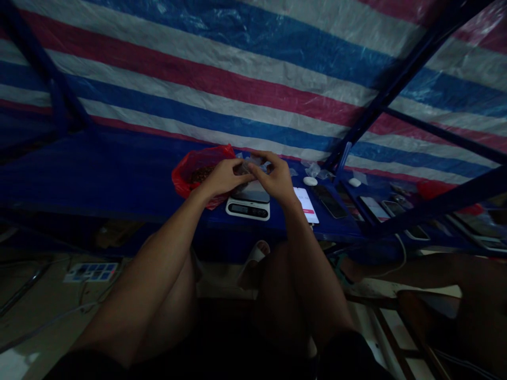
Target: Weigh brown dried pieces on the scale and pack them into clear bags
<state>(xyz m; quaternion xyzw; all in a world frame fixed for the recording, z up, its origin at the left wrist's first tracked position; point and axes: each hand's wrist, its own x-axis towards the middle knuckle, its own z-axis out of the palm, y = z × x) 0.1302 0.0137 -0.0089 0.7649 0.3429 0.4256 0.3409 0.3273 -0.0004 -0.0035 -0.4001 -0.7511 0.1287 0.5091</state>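
Above the digital kitchen scale [248,210], my two hands meet on a small clear plastic bag [244,168]. My left hand [225,178] is closed on its left side, fingertips partly hidden behind it. From the right, my right hand [278,178] pinches the bag with thumb and fingers. What the bag contains is too dark to make out. The scale has a white body and a dark display whose digits I cannot read. Just left of it sits an open red plastic bag [182,168] with small brown pieces [201,174] inside.
A lit phone [306,205], a dark phone [330,201] and a white rounded case [310,181] lie right of the scale on the blue table [119,174]. Clear bags [312,169] lie behind them. Blue metal posts [368,124] rise nearby. Another person's arm [420,266] is at right.
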